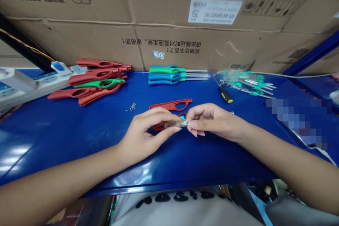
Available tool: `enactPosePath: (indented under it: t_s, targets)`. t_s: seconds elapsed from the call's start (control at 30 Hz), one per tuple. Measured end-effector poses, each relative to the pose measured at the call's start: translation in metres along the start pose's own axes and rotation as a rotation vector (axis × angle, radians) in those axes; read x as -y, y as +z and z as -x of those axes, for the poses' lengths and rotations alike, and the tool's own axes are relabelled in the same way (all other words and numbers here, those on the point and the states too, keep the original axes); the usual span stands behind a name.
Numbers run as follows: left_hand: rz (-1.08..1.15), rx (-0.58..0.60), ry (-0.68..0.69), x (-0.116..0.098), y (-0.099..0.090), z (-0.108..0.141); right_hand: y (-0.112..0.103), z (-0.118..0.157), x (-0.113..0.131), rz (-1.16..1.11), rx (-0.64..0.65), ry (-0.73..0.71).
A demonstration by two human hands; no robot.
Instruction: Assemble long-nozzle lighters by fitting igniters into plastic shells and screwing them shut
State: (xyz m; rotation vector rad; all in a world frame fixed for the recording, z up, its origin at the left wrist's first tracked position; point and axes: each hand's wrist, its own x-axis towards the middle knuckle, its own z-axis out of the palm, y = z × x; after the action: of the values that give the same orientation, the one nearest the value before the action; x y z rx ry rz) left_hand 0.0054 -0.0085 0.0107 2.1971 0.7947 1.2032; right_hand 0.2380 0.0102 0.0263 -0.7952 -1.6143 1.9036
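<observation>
At the far left of the frame, a white power strip (47,80) is lying on the blue tabletop (66,137), plugs sitting in it. Just right of it, red casings (87,77) are piling up against one another, a green casing (90,84) squeezing in among them. Moving along, a little scatter of screws (133,107) is lying left of centre.

And here's the left hand (143,127), reaching in from the lower left, its thumb and fingers closing together on a small translucent part (174,124) right at the centre. Above, towards the cardboard (164,10) filling the top of the frame, blue and green bodies (160,78) are lying together, metal tubes (196,71) pointing right. Below those, a red shell (161,106) is resting in the middle, while a second red shell (158,127) is hiding partly behind the left hand.

Now the right hand (215,122), coming in from the right: thumb and forefinger are pinching the translucent part's right end, both hands sharing it above the table. Up and right, a black-and-yellow screwdriver (225,94) is lying at a slant, and beyond it teal-and-metal pieces (247,81) are heaping up. Farther right, a pixelated flat object (299,122) is lying near the forearm.
</observation>
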Motion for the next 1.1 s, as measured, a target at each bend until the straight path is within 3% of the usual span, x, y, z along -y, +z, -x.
enactPosePath:
  t_s: [0.5,0.93,1.1]
  targets:
    - [-0.034,-0.012,0.037,-0.0018,0.0001,0.0,0.0011,0.003,0.0082,0.082,-0.024,0.031]
    - [0.063,0.004,-0.067,-0.0065,0.0027,-0.0011,0.0019,0.0012,0.0041,0.053,0.015,-0.008]
    - [0.038,-0.003,0.003,-0.0026,0.002,-0.0008,0.0008,0.0004,0.0039,0.055,0.026,0.01]
